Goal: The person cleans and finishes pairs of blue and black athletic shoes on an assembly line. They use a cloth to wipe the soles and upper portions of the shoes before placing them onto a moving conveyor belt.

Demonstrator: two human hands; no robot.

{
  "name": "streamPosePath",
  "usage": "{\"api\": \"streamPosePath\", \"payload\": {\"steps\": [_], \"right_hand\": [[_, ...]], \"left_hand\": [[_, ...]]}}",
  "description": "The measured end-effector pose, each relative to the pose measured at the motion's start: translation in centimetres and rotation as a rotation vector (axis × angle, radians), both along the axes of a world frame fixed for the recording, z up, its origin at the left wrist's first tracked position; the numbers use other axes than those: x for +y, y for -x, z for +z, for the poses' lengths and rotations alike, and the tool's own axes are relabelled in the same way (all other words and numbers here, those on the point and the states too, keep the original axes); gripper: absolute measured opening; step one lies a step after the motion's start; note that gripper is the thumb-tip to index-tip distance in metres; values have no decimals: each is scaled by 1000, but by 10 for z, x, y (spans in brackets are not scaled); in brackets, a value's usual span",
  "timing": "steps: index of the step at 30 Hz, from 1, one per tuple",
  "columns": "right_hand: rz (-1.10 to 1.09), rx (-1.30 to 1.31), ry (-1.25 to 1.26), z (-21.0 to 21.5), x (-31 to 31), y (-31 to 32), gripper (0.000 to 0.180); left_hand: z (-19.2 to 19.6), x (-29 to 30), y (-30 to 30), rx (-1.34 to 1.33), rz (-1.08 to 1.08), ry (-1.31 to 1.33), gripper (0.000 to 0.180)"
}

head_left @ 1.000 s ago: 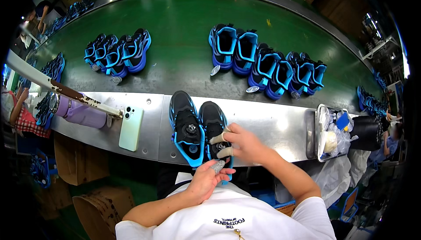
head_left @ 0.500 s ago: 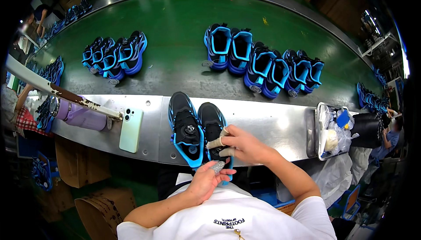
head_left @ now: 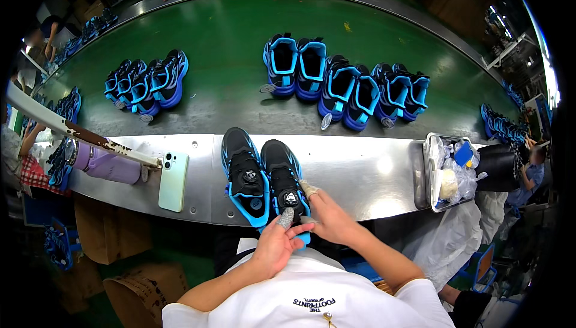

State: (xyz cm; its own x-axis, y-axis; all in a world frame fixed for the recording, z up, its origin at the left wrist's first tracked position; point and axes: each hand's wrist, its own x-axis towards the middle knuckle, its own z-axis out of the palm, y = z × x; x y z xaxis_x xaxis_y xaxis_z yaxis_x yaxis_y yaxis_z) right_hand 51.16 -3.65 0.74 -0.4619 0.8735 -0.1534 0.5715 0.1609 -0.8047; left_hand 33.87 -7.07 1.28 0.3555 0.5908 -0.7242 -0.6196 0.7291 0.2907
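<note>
Two black and blue sneakers stand side by side at the bench's near edge, toes pointing away from me. The left sneaker (head_left: pixel 245 172) has a round dial on its tongue and is untouched. On the right sneaker (head_left: pixel 279 166) a similar dial shows just ahead of my thumb. My left hand (head_left: pixel 276 245) is closed at its heel end, with the grey-wrapped thumb against the tongue below the dial. My right hand (head_left: pixel 331 217), with beige wraps on its fingers, grips the outer side and collar. Part of the heel is hidden by my fingers.
More sneakers stand on the green belt (head_left: pixel 228 58), in a left group (head_left: pixel 147 85) and a right group (head_left: pixel 348 88). A pale green phone (head_left: pixel 173 181), a lilac bottle (head_left: pixel 114 164) and a rusty white bar (head_left: pixel 90 131) lie left. A tray (head_left: pixel 433 199) of plastic bags sits right.
My right hand has moved off the laces to the sneaker's outer side, uncovering the dial. My left thumb has come up onto the tongue. The whole view has shifted slightly.
</note>
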Motion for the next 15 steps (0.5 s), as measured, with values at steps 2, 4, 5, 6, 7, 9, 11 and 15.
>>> {"api": "streamPosePath", "payload": {"steps": [2, 4, 5, 6, 7, 9, 11, 15], "right_hand": [[-50, 29, -24, -9, -9, 5, 71], [-96, 55, -83, -7, -14, 4, 66], [-127, 65, -118, -5, -18, 5, 67], [-125, 70, -130, -1, -21, 7, 67], [-180, 38, -74, -1, -19, 6, 67], [-296, 44, 193, 6, -12, 0, 66], [-292, 5, -20, 5, -13, -13, 67], [-167, 4, 63, 26, 3, -52, 64]], "left_hand": [[-9, -1, 3, -37, 17, -3, 26], [-18, -5, 4, -195, 53, -18, 29], [-17, -6, 5, -222, 45, -53, 32], [-13, -5, 5, -219, 44, -65, 32], [-12, 2, 2, -185, -11, -84, 32], [-11, 14, -4, -191, -130, -133, 35], [9, 17, -5, -92, -329, -232, 28], [38, 44, 41, 736, -385, -936, 19]]}}
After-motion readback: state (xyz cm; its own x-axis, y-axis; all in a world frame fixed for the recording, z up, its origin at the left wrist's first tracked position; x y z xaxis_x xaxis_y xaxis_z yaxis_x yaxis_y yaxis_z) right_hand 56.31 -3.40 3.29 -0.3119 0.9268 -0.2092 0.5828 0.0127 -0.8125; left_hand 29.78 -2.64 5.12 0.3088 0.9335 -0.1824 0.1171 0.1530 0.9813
